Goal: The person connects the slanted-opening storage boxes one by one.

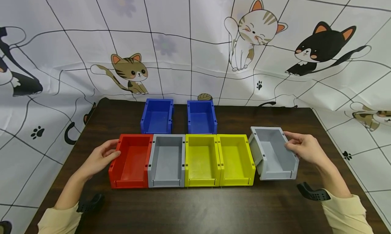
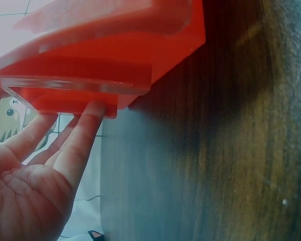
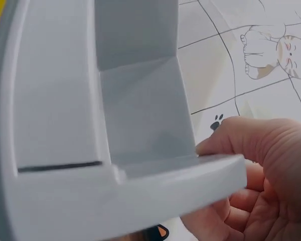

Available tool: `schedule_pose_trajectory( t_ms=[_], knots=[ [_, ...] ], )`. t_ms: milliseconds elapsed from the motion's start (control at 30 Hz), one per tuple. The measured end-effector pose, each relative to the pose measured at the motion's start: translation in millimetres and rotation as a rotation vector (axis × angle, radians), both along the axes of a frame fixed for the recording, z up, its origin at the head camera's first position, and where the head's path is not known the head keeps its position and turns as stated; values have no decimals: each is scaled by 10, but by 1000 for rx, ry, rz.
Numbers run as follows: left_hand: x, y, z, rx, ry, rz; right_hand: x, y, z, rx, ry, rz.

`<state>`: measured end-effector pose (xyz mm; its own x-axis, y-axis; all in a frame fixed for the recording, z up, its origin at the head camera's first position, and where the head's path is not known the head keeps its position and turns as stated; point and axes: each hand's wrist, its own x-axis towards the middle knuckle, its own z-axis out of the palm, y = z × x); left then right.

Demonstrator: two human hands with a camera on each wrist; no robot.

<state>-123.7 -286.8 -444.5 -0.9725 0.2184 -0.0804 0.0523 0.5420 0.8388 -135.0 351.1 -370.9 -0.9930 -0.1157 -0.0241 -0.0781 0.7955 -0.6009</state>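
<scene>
At the left end of a row stands a red bin (image 1: 133, 162). My left hand (image 1: 100, 157) holds its left side, the thumb over the rim and the long fingers (image 2: 83, 140) under it against the outer wall. At the row's right end, a light grey bin (image 1: 274, 152) tilts and sits askew beside a yellow bin (image 1: 236, 161). My right hand (image 1: 305, 147) grips this grey bin by its right rim. In the right wrist view the thumb (image 3: 236, 133) lies at the wall's inner edge, with the other fingers curled outside, partly hidden.
Between the red and tilted bins stand another grey bin (image 1: 168, 162) and a second yellow bin (image 1: 202, 162), side by side. Two blue bins (image 1: 157, 117) are set behind the row. A cat-print cloth (image 1: 189, 50) hangs behind the dark wooden table (image 1: 195, 210).
</scene>
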Motion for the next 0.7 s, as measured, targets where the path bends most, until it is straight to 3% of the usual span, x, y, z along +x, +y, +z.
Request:
schedule_pose_trajectory(
  t_ms=[167,333,500,600,700],
  knots=[
    [4,4,4,3,2,3,19,-9,-16,30,13,-3],
    [7,3,7,11,2,4,68,12,-55,-16,44,-8],
    [7,-1,8,10,-5,6,94,-64,-67,77,288,-2],
    [6,0,1,18,-9,4,88,-168,-64,115,420,99],
    [6,0,-4,19,-13,5,75,-284,-71,108,416,258]
  ],
)
